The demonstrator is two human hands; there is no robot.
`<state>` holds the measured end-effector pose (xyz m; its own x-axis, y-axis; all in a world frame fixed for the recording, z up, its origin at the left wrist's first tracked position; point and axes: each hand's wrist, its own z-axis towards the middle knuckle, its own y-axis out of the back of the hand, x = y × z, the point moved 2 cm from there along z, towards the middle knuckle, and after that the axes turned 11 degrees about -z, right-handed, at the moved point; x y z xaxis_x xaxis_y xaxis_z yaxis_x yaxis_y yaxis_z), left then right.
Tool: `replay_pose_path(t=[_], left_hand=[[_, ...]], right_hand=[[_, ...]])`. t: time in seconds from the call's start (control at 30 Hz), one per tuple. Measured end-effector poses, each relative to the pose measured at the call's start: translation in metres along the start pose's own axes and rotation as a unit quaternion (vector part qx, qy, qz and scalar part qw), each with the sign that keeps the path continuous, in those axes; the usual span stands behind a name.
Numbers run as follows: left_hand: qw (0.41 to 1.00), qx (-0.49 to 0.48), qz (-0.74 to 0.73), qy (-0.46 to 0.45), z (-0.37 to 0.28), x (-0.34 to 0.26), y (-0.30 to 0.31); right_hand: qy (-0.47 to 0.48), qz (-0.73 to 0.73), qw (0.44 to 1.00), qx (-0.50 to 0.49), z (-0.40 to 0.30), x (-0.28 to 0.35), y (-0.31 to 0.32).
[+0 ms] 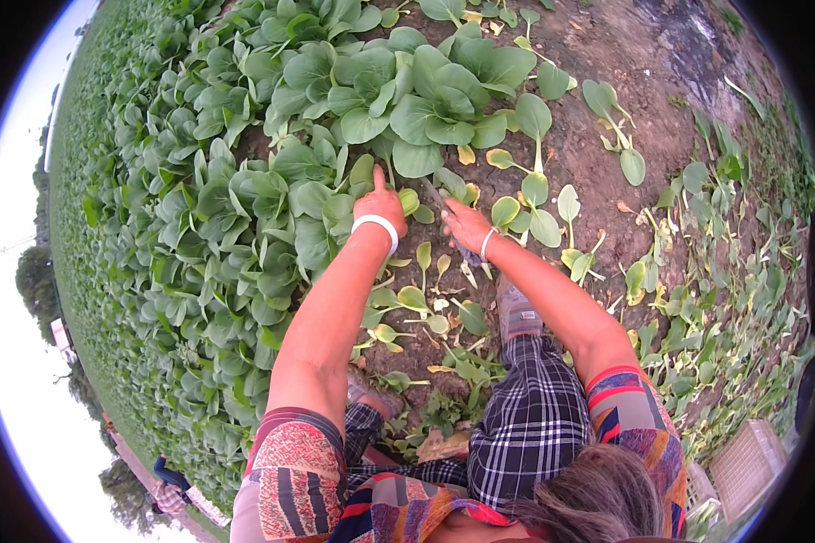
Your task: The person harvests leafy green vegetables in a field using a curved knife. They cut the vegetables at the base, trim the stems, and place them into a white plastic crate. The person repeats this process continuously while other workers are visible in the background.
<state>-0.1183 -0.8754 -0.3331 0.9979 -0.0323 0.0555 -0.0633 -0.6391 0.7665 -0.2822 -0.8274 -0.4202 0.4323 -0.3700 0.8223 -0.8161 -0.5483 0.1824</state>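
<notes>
My left hand [382,207], with a white band at its wrist, is closed around a bok choy plant [409,201]. Its pale green stalk base shows at the right of the hand, and the index finger points away over the leaves. Close by on the right, my right hand [467,227] grips what looks like a knife [432,191]; its narrow, dull blade slants towards the plants and a dark handle end shows below the palm. The fingers partly hide both things. Large uncut-looking bok choy heads [441,108] stand just beyond both hands.
Dense rows of bok choy [244,203] fill the left side. Loose leaves, some yellowed, lie on the brown soil [570,156] and around my shoes [518,309]. Pale crates [747,465] stand at the lower right. A person [170,485] is far off at the lower left.
</notes>
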Motion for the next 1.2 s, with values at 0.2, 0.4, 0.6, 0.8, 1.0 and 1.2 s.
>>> replay_pose_path(t=[0.2, 0.4, 0.6, 0.8, 1.0, 1.2], left_hand=[[0.998, 0.001, 0.057, 0.017, -0.001, 0.034, -0.034], [0.994, -0.035, 0.098, -0.019, -0.020, 0.027, -0.046], [0.995, -0.050, 0.074, -0.042, -0.026, 0.027, -0.044], [0.989, -0.120, 0.034, -0.074, -0.049, 0.029, -0.052], [0.971, -0.140, -0.143, -0.134, -0.118, -0.005, -0.048], [0.968, -0.067, -0.230, -0.079, -0.165, -0.023, -0.053]], right_hand=[[0.094, -0.166, 0.980, -0.061, 0.016, -0.010, -0.020], [0.122, -0.218, 0.965, -0.074, 0.028, -0.018, -0.034], [0.070, -0.269, 0.961, -0.002, 0.039, -0.008, -0.033], [0.041, -0.168, 0.984, 0.043, 0.006, -0.018, -0.032], [0.013, 0.211, 0.977, 0.012, -0.018, -0.007, -0.014], [-0.028, 0.270, 0.960, 0.065, -0.027, -0.002, -0.013]])
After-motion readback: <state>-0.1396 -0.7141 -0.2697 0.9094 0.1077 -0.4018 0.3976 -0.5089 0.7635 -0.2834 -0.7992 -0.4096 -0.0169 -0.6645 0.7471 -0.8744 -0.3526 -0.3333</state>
